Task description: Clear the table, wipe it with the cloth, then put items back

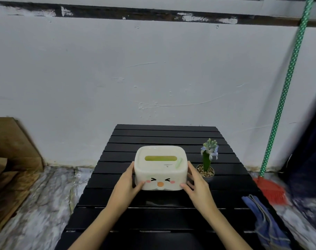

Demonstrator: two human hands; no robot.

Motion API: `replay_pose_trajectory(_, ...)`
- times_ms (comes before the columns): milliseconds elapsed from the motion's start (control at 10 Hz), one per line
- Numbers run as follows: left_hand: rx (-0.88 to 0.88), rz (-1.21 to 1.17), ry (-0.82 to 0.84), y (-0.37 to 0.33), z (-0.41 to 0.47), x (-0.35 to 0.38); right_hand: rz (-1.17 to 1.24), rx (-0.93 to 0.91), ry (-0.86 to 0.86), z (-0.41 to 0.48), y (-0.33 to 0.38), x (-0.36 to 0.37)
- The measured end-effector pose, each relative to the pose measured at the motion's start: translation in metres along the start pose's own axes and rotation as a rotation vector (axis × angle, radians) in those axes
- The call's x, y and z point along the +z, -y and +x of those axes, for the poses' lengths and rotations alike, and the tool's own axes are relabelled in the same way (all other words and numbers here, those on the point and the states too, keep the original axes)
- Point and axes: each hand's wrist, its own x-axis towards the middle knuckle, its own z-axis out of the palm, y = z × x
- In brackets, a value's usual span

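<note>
A cream tissue box with a cartoon face and a green slot on top sits in the middle of the black slatted table. My left hand grips its left side and my right hand grips its right side. Whether the box is lifted or resting on the slats I cannot tell. Just right of the box stands a small potted plant with pale blue flowers. A blue cloth lies folded along the table's right edge, hanging partly over it.
A white wall stands right behind the table. A red broom with a green dotted handle leans on the wall at the right. Brown cardboard is stacked on the marbled floor at the left.
</note>
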Motion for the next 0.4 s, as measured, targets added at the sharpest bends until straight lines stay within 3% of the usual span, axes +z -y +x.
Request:
replay_pose_trajectory(200,-0.014,-0.024,0.012,0.004,-0.003,0.006,-0.054,0.013,0.046,-0.005,-0.003,-0.002)
replay_pose_trajectory(400,-0.072,-0.04,-0.068,0.015,-0.021,0.004,-0.013,-0.103,-0.092,-0.015,0.021,-0.026)
